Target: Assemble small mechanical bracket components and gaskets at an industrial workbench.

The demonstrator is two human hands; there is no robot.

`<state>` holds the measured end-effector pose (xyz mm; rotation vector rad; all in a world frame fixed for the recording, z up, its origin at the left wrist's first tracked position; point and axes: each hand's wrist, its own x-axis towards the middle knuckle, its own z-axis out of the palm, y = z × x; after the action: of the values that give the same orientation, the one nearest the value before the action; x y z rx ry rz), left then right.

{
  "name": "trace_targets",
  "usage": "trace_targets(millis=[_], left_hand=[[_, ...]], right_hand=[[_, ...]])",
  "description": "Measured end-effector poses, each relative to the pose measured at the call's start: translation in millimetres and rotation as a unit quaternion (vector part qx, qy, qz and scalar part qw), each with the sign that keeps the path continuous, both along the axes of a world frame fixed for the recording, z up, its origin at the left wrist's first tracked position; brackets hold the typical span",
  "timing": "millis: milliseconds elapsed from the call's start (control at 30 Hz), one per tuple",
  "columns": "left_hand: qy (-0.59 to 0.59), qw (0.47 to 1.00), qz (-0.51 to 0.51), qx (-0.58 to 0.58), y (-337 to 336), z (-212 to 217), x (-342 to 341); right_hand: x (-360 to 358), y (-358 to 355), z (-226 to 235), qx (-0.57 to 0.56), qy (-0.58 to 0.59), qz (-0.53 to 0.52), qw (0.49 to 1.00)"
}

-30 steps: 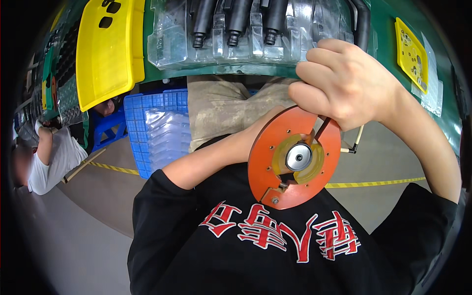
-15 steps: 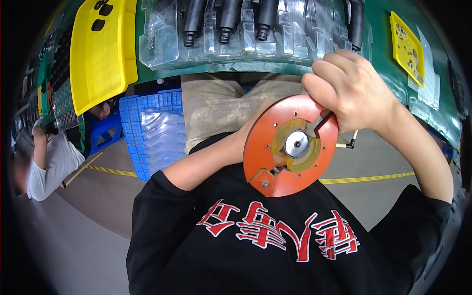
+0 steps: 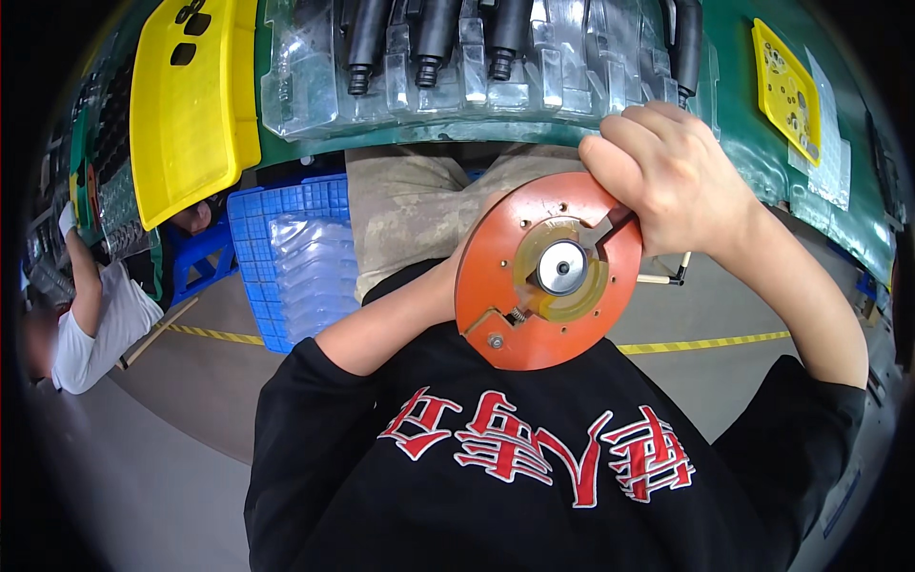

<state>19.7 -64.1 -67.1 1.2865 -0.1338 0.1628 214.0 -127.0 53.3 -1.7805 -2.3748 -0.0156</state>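
Gripping the upper rim of an orange round fixture plate [image 3: 534, 286], the right hand [image 3: 667, 181] is curled shut around it, holding it up over the lap below the green workbench [image 3: 743, 124]. The left hand is hidden behind the plate, so its grip cannot be told. Held mainly by one edge, the disc could tilt or slip free, in my judgement.

The right hand [image 3: 667, 176] is curled into a loose fist, knuckles up, its forearm running down toward the lower right. The bare left forearm [image 3: 400, 319] bends up from a black sleeve; the left hand itself is hidden from the camera.
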Motion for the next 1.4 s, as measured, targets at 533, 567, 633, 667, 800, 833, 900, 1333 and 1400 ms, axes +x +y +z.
trace_targets(millis=[533, 567, 633, 667, 800, 833, 900, 1333, 1400], left_hand=[[0.156, 0.948, -0.041, -0.273, 19.2, 38.7, -2.4], [0.156, 0.947, -0.035, -0.279, 18.7, 39.1, -3.1], [0.156, 0.944, -0.025, -0.289, 17.9, 39.3, -3.0], [0.156, 0.944, -0.026, -0.289, 17.4, 38.1, -3.1], [0.119, 0.965, -0.007, -0.234, 12.3, 17.8, -3.9], [0.109, 0.969, -0.003, -0.221, 10.7, 12.2, -3.6], [0.09, 0.977, 0.006, -0.193, 8.0, 3.5, -2.9], [0.086, 0.981, 0.011, -0.173, 2.3, -1.4, -1.1], [0.086, 0.986, 0.018, -0.144, 3.0, 3.6, 0.3]], right_hand=[[-5.4, -21.3, -9.6, 0.012, 0.011, -0.076, 0.997], [-5.7, -22.2, -10.0, 0.011, 0.013, -0.08, 0.997], [-6.0, -24.0, -10.7, 0.01, 0.018, -0.088, 0.996], [-6.4, -24.6, -10.9, 0.01, 0.018, -0.089, 0.996], [-7.5, -27.4, -11.4, 0.006, 0.023, -0.099, 0.995], [-7.6, -28.4, -11.6, 0.006, 0.022, -0.101, 0.995], [-8.5, -30.2, -12.2, 0.009, 0.026, -0.107, 0.994], [-11.7, -35.1, -15.4, 0.011, 0.055, -0.134, 0.989], [-11.7, -36.1, -14.6, 0.006, 0.058, -0.139, 0.989]])
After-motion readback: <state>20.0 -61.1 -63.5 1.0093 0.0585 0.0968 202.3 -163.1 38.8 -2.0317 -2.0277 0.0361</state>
